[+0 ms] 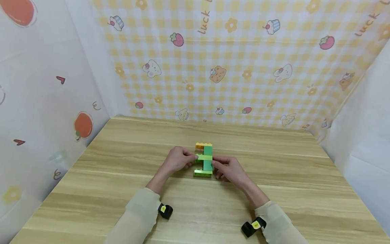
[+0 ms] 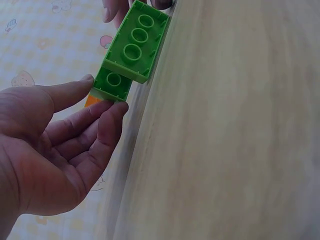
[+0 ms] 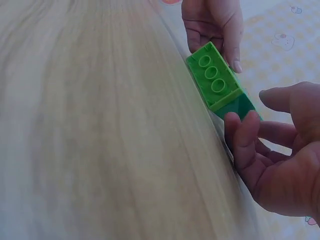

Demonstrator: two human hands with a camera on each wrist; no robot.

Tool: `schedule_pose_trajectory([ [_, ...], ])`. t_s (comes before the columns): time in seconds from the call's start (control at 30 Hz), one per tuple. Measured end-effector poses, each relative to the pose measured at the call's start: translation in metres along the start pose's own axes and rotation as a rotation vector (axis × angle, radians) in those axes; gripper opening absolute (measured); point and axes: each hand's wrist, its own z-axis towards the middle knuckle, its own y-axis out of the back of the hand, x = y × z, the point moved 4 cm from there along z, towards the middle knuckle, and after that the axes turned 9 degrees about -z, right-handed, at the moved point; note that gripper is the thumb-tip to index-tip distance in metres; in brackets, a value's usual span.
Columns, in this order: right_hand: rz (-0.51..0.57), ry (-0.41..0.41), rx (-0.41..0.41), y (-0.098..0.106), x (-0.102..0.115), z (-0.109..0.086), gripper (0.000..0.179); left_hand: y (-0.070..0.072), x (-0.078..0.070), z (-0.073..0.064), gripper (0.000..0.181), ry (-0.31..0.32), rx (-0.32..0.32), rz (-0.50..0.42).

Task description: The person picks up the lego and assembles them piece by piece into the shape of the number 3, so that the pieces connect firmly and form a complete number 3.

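Several toy building bricks are joined in a comb shape in the head view. Dark green bricks [image 1: 208,165] form its spine, with an orange brick [image 1: 203,145] at the far end, a light green brick [image 1: 204,157] across the middle and another light green brick [image 1: 202,173] at the near end. My left hand [image 1: 178,158] pinches the left end of the middle brick between thumb and fingers. At the spine's right side, my right hand [image 1: 230,169] holds the dark green part with its fingertips. The wrist views show the near brick's hollow underside [image 2: 137,42].
A wood-grain table [image 1: 91,189] lies under the hands. Behind it hangs a yellow checked cloth [image 1: 243,91], and white cloth walls [image 1: 51,101] stand at both sides. Each sleeved wrist wears a black strap device [image 1: 166,210].
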Motion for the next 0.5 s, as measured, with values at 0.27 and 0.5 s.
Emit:
schedule_pose_trajectory([
  [0.27,-0.021,-0.022,0.020,0.0011,-0.0019,-0.0023,0.043,-0.0042,-0.0023,0.0020,0.018,-0.015,0.004,0.017],
  [0.5,-0.032,-0.011,0.043,0.0016,-0.0012,-0.0023,0.045,-0.0055,-0.0054,0.0025,0.018,-0.032,-0.004,0.039],
])
